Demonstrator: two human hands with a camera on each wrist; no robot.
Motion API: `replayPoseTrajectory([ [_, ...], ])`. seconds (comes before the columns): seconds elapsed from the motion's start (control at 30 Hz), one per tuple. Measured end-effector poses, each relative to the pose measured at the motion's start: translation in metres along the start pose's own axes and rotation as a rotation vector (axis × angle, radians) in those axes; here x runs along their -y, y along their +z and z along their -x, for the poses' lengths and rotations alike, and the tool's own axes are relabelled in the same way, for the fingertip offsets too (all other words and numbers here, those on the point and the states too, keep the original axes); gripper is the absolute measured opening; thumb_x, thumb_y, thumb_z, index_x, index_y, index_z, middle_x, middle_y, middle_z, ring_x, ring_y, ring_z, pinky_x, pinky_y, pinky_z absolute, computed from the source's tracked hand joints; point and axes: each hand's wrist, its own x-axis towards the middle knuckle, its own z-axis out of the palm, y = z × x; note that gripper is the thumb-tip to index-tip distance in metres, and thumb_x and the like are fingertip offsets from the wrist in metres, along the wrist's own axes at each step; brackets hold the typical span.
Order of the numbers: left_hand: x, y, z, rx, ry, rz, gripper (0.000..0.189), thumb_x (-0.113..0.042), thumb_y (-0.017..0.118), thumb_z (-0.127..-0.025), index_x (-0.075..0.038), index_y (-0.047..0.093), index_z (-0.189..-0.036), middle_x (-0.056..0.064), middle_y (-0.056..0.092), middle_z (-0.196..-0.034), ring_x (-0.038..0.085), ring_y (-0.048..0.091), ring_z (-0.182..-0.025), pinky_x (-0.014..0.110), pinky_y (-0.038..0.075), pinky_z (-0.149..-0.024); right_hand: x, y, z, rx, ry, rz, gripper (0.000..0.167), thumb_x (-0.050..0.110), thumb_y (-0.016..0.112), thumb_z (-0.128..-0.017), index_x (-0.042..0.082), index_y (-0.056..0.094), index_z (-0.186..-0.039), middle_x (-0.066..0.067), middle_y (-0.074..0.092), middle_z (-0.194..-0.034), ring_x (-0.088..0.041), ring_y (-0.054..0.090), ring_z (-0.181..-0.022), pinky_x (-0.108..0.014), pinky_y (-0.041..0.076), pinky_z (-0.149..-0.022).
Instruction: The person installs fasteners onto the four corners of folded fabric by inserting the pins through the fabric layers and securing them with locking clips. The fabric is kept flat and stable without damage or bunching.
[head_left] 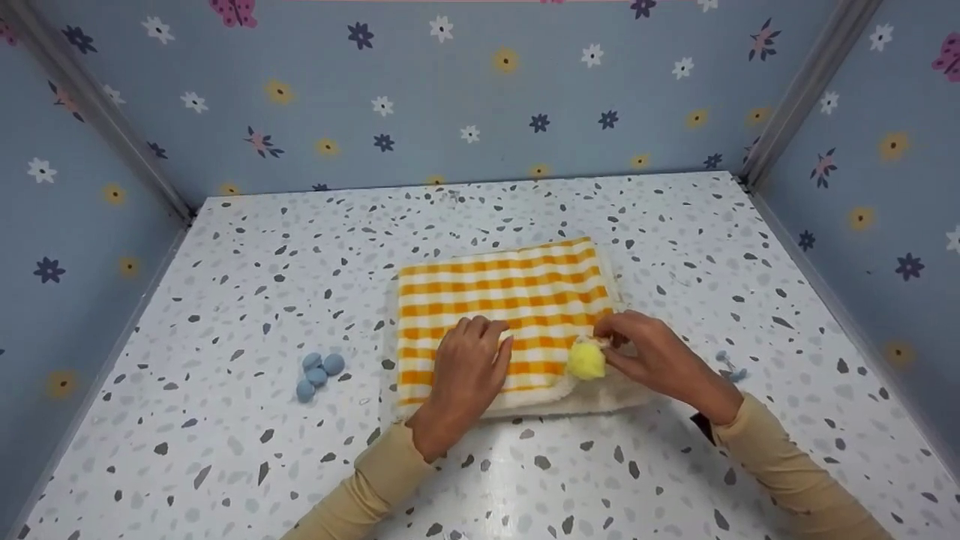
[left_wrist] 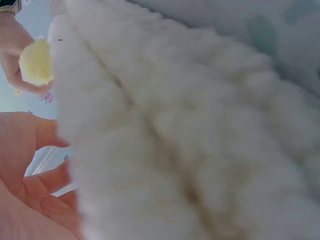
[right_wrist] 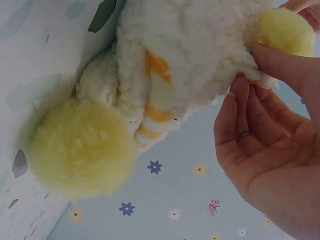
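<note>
Right fingers (right_wrist: 227,117) pinch cloth (head_left: 510,292), left fingers (head_left: 474,330) lie relaxed; only right wrist view shows two pompoms (right_wrist: 82,147).

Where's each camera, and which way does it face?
Head: head-worn, looking forward and down at checked cloth; left hand, right hand, sleeves show.
Left wrist: worn there, facing white fleece; both hands show.
Right wrist: worn there, facing the right hand pinching white fleece; both hands show.
Shared: both wrist views show the yellow pompom beside the right hand.

My cloth (head_left: 499,289) is orange-and-white check, its fleece backing (right_wrist: 200,45) cream, pompoms (right_wrist: 82,149) yellow, my sleeves (head_left: 390,472) tan, surface (head_left: 225,457) white with grey speckles, walls (head_left: 420,71) blue floral.
</note>
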Motion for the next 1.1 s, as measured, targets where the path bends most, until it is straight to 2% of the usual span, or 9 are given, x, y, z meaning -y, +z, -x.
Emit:
replayPoseTrajectory([
  [0.17,0.013,-0.003,0.006,-0.027,-0.016,-0.061,0.013,-0.015,0.076,-0.094,-0.004,0.076,-0.1,0.011,0.067,-0.09,0.029,0.062,-0.081,0.041,0.055,-0.073,-0.001,0.001,0.001,0.004,-0.017,0.008,0.022,-0.007,0.075,-0.088,0.007,0.066,-0.103,-0.003,0.067,-0.094,-0.012,0.064,-0.081,-0.03,0.056,-0.069],
  [0.43,0.033,-0.012,0.014,-0.066,-0.029,-0.17,0.015,-0.015,0.077,-0.092,-0.002,0.072,-0.101,0.015,0.065,-0.094,0.032,0.06,-0.083,0.044,0.052,-0.073,0.001,0.0,0.001,0.036,0.026,0.009,0.018,-0.002,0.075,-0.09,0.009,0.068,-0.103,-0.002,0.068,-0.096,-0.012,0.064,-0.084,-0.03,0.057,-0.072],
  [0.73,0.051,-0.025,0.018,0.004,-0.136,-0.255,0.025,-0.018,0.074,-0.094,0.001,0.072,-0.109,0.019,0.064,-0.1,0.035,0.058,-0.09,0.046,0.051,-0.076,0.002,0.0,0.001,0.054,0.033,0.014,0.019,-0.001,0.076,-0.09,0.009,0.068,-0.104,-0.002,0.068,-0.097,-0.012,0.064,-0.085,-0.03,0.057,-0.073],
  [1.1,0.075,-0.035,0.025,0.019,-0.206,-0.349,0.022,-0.011,0.07,-0.096,0.005,0.069,-0.11,0.023,0.064,-0.1,0.041,0.059,-0.09,0.049,0.05,-0.073,-0.001,0.002,0.002,0.033,-0.03,0.007,0.022,-0.008,0.074,-0.088,0.006,0.067,-0.104,-0.004,0.068,-0.097,-0.014,0.065,-0.084,-0.03,0.057,-0.071],
])
